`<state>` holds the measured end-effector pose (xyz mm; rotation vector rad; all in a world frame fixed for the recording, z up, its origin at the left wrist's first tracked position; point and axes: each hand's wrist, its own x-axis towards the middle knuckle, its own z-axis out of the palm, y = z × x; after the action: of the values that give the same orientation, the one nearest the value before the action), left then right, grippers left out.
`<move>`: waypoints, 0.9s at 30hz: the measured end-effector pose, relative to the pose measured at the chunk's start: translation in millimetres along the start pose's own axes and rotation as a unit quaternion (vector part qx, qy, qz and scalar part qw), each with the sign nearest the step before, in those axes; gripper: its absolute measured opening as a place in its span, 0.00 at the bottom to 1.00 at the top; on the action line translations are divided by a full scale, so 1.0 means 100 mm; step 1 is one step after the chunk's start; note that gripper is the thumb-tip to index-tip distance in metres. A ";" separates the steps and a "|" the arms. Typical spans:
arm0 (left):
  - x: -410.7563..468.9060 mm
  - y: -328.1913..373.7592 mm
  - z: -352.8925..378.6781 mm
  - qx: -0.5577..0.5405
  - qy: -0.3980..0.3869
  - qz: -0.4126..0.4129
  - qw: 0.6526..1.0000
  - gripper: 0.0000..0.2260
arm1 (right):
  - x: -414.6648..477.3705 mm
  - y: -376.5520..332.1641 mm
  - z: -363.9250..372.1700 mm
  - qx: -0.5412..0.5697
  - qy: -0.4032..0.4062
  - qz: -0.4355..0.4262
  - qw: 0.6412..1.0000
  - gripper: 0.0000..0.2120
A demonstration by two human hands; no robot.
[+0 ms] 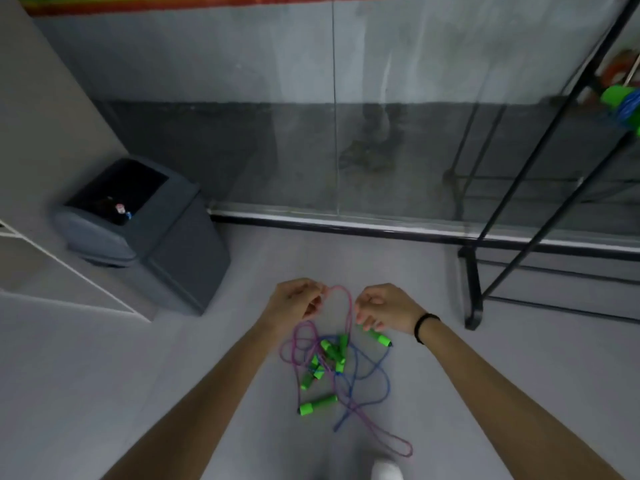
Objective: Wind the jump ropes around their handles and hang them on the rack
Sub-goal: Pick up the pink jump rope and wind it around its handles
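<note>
Behind right hand, green handle half-hidden.

Black metal-tube rack: cut off by the right and top edges; top rail out of view.
Green-handled blue rope bundle on the rack: blurred, partly cropped at the right edge.
Orange item above it: too blurred to identify.
Tangled pile of green-handled pink and blue jump ropes: which handle belongs to which cord cannot be told.
Dark grey plastic bin: contents indistinct.
White shoe toe: cropped at the bottom edge.
</note>
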<state>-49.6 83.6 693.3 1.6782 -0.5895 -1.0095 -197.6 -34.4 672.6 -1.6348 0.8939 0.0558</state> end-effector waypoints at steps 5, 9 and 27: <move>0.33 -0.78 -0.15 -0.021 0.021 0.016 0.999 0.09 | 0.69 0.72 0.44 -0.020 0.005 0.059 0.998 0.10; 0.77 -1.91 -0.15 -0.040 0.047 0.038 0.997 0.11 | 1.62 1.76 0.88 -0.076 0.007 0.085 0.993 0.07; 2.36 -5.83 -0.28 -0.054 0.081 0.105 0.990 0.10 | 4.60 5.39 2.34 -0.355 0.224 0.044 0.907 0.16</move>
<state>42.5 108.5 70.7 1.5498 -0.5806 -0.7339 -82.6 -65.8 -64.3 -2.3391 1.4091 0.0749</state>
